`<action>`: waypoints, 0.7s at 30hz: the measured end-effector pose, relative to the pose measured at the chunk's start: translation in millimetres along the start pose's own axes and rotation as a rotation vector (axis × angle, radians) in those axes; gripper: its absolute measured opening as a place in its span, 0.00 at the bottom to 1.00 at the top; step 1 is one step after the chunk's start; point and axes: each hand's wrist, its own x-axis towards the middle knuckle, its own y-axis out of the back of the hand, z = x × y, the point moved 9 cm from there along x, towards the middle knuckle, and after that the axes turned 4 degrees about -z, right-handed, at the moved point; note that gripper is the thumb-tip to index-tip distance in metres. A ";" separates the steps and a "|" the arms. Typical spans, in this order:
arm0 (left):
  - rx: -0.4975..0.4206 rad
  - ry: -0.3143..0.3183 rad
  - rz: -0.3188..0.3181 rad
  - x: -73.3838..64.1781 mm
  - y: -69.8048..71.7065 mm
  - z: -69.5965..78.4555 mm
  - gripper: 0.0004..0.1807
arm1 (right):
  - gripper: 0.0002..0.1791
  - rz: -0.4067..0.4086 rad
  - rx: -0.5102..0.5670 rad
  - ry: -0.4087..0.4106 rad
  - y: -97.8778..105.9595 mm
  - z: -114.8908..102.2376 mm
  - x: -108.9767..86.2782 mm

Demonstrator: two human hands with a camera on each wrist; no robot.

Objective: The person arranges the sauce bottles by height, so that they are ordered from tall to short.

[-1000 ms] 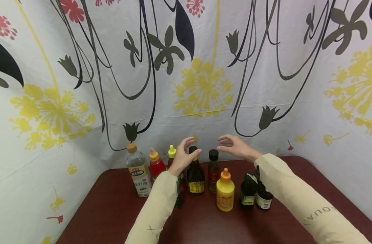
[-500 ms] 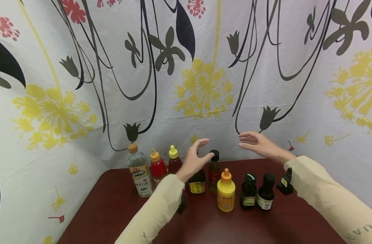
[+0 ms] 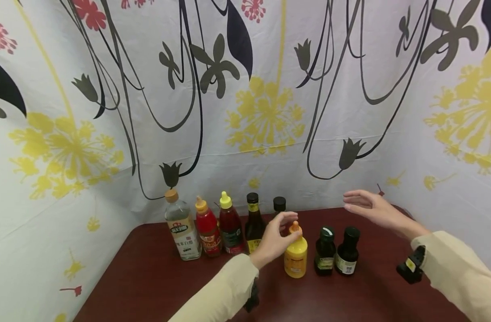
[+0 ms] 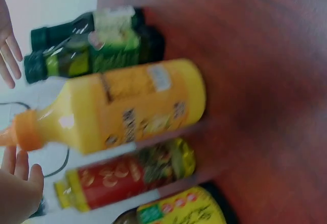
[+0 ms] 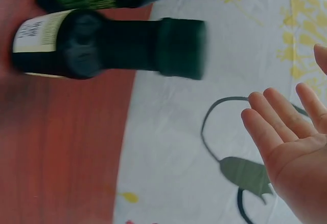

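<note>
My left hand (image 3: 274, 240) is at the top of a yellow squeeze bottle (image 3: 295, 263), its fingers relaxed and bent slightly. In the left wrist view, the fingertips (image 4: 21, 163) lie close beside the bottle's orange cap (image 4: 26, 131). My right hand (image 3: 380, 213) hovers with loosely extended fingers above the table's right side and holds nothing. Nearest to it stand two small dark bottles, one with a green label (image 3: 325, 254) and one with a white label (image 3: 347, 253). The right wrist view shows the palm (image 5: 296, 152) apart from the white-labelled bottle's cap (image 5: 182, 48).
Along the back left stand a clear vinegar bottle (image 3: 184, 235), a red sauce bottle (image 3: 208, 232), a dark red bottle with a yellow tip (image 3: 231, 230) and a dark sauce bottle (image 3: 254, 226). A black-capped bottle (image 3: 279, 204) is partly behind my left hand. A patterned cloth (image 3: 253, 120) hangs behind the dark red table (image 3: 157, 273).
My left hand has moved right and down, from in front of the dark sauce bottle to the yellow squeeze bottle. My right hand has shifted right and slightly down, uncovering the small dark bottles.
</note>
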 end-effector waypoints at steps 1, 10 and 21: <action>-0.010 0.004 -0.002 -1.4 -3.3 -3.0 0.21 | 0.28 0.001 0.003 -0.001 -1.8 4.2 -3.3; -0.045 0.003 0.032 -7.6 -11.8 -17.2 0.21 | 0.24 0.005 0.052 0.081 -34.9 29.4 -23.5; -0.064 0.022 0.063 -12.4 -12.5 -25.4 0.25 | 0.18 0.150 0.026 0.162 -41.1 37.3 -31.0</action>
